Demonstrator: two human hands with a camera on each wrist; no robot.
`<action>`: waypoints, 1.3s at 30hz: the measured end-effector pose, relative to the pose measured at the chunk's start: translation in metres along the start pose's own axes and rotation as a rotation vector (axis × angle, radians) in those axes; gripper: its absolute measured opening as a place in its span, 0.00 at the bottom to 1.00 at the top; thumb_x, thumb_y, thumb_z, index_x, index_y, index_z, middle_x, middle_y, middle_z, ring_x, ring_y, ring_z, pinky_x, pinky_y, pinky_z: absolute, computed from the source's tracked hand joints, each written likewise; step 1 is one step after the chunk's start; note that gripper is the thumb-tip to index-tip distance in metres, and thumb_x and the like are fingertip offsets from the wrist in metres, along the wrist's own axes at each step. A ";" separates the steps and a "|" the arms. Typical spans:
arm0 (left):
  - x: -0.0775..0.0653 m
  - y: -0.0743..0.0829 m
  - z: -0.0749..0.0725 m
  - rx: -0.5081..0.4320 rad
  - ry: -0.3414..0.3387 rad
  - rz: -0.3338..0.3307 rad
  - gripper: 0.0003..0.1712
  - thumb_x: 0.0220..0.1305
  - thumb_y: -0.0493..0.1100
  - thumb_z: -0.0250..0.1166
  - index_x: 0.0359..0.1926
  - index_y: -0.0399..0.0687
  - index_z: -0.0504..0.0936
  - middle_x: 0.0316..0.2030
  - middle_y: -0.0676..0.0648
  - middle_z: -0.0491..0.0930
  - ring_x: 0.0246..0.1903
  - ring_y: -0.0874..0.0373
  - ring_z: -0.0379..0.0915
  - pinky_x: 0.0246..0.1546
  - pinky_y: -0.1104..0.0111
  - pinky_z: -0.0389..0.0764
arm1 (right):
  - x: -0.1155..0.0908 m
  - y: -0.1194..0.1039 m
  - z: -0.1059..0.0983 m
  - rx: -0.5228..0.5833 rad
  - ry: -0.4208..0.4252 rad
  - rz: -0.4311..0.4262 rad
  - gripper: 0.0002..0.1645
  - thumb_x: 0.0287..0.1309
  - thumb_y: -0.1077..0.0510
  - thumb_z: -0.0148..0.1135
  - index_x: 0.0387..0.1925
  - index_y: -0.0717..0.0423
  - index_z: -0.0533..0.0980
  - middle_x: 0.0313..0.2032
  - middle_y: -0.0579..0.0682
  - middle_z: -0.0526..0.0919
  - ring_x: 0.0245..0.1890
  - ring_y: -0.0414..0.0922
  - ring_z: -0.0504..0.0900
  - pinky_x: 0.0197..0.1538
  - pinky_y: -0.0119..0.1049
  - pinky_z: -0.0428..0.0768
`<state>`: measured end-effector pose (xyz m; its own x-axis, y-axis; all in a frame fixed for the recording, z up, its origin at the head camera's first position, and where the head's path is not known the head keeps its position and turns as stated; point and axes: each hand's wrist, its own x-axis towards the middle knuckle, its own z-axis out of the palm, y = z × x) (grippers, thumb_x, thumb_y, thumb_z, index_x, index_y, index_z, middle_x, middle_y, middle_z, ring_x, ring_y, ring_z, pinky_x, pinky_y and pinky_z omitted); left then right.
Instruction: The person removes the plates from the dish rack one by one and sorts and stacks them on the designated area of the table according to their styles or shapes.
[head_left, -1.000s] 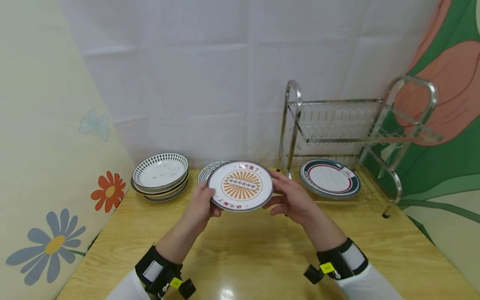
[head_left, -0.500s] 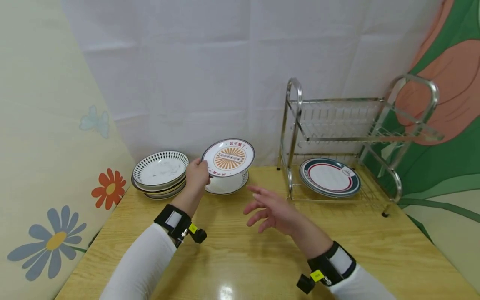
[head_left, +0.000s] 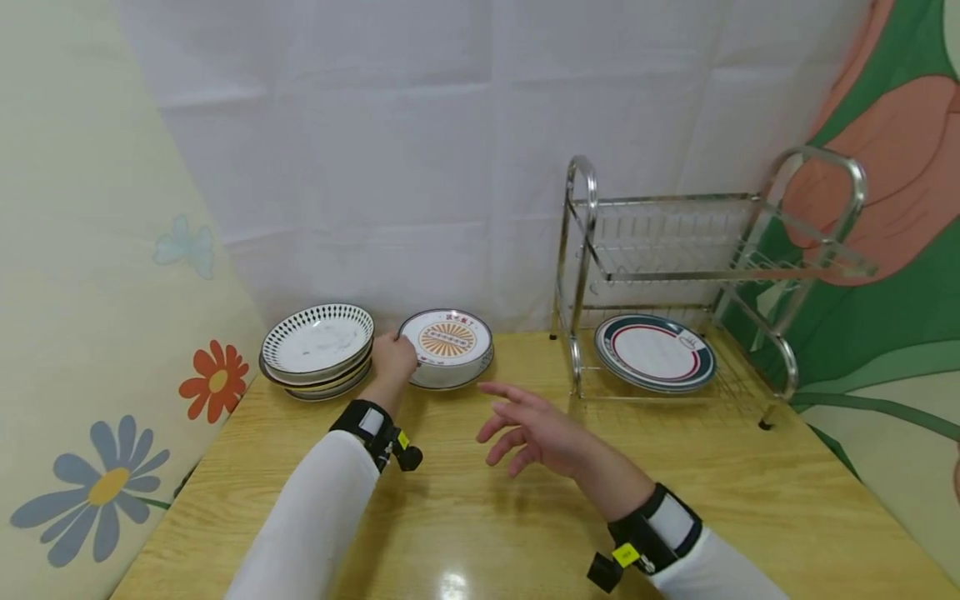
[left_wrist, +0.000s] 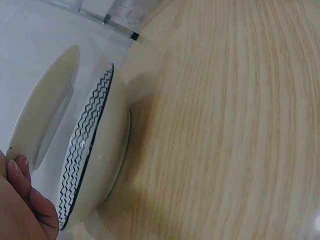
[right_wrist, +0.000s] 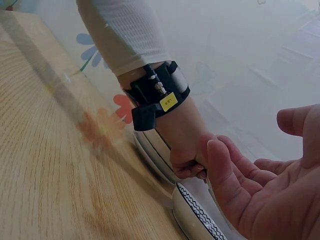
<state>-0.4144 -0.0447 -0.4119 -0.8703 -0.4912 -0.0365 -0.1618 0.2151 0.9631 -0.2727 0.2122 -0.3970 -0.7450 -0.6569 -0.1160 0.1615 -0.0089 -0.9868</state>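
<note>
My left hand (head_left: 393, 360) pinches the left rim of a white plate (head_left: 447, 339) with an orange sunburst and red characters. Beneath that plate is a deeper dish (left_wrist: 102, 145) with a black zigzag band inside its rim; in the left wrist view a gap separates the two. Over the table, to the right of both, my right hand (head_left: 536, 433) hangs with its fingers spread and loosely bent, holding nothing. The right wrist view shows the right hand's fingers (right_wrist: 227, 185) close up, with the left hand and the zigzag dish (right_wrist: 197, 212) behind.
Just left of my left hand stands a stack of dishes (head_left: 318, 342), the top one black-patterned at its rim. A two-tier metal dish rack (head_left: 588, 250) stands at the right, with plates (head_left: 656, 354) rimmed in dark green on its lower tier. A white cloth (head_left: 375, 167) hangs behind.
My right hand has let go of the sunburst plate and drawn back a little. My left hand has carried the plate back and left, then lowered it over the zigzag dish.
</note>
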 end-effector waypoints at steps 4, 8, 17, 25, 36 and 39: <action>-0.001 -0.003 -0.002 0.070 -0.005 0.013 0.22 0.78 0.40 0.46 0.59 0.36 0.82 0.38 0.34 0.85 0.18 0.57 0.72 0.20 0.70 0.73 | 0.000 -0.001 0.000 -0.010 0.000 0.000 0.35 0.79 0.46 0.46 0.80 0.47 0.53 0.44 0.52 0.85 0.35 0.46 0.89 0.31 0.35 0.86; -0.002 -0.008 -0.003 0.088 -0.004 0.016 0.23 0.78 0.40 0.46 0.61 0.35 0.81 0.41 0.33 0.85 0.20 0.57 0.73 0.21 0.71 0.74 | 0.000 -0.001 0.000 -0.015 -0.008 -0.002 0.35 0.79 0.46 0.46 0.80 0.48 0.52 0.44 0.51 0.85 0.35 0.45 0.89 0.31 0.35 0.85; -0.004 -0.016 -0.005 0.162 0.012 0.060 0.23 0.75 0.40 0.46 0.58 0.33 0.82 0.38 0.33 0.85 0.23 0.54 0.75 0.25 0.71 0.74 | 0.001 0.003 0.001 -0.015 -0.028 0.010 0.36 0.79 0.46 0.45 0.80 0.48 0.51 0.43 0.51 0.85 0.34 0.45 0.89 0.31 0.35 0.85; 0.000 -0.023 -0.004 0.177 -0.016 0.094 0.23 0.75 0.39 0.46 0.56 0.31 0.82 0.39 0.32 0.85 0.22 0.55 0.74 0.24 0.72 0.73 | 0.005 0.009 0.006 -0.012 -0.044 0.023 0.34 0.79 0.47 0.45 0.80 0.49 0.53 0.42 0.51 0.85 0.32 0.44 0.89 0.29 0.35 0.85; 0.006 -0.026 -0.011 0.489 -0.071 0.125 0.25 0.72 0.39 0.45 0.62 0.35 0.79 0.58 0.35 0.82 0.54 0.45 0.79 0.58 0.56 0.79 | 0.007 0.016 0.015 -0.038 -0.052 0.035 0.31 0.78 0.47 0.49 0.76 0.51 0.61 0.39 0.49 0.85 0.31 0.43 0.88 0.29 0.34 0.83; 0.005 -0.026 -0.014 0.601 -0.087 0.140 0.25 0.73 0.41 0.45 0.63 0.35 0.78 0.59 0.35 0.81 0.57 0.44 0.78 0.59 0.53 0.79 | 0.008 0.017 0.016 -0.053 -0.056 0.033 0.30 0.78 0.49 0.48 0.75 0.53 0.62 0.39 0.50 0.85 0.30 0.43 0.88 0.28 0.34 0.83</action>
<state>-0.4085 -0.0644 -0.4331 -0.9328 -0.3588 0.0339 -0.2546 0.7226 0.6426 -0.2654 0.1951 -0.4126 -0.7024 -0.6972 -0.1433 0.1498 0.0520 -0.9874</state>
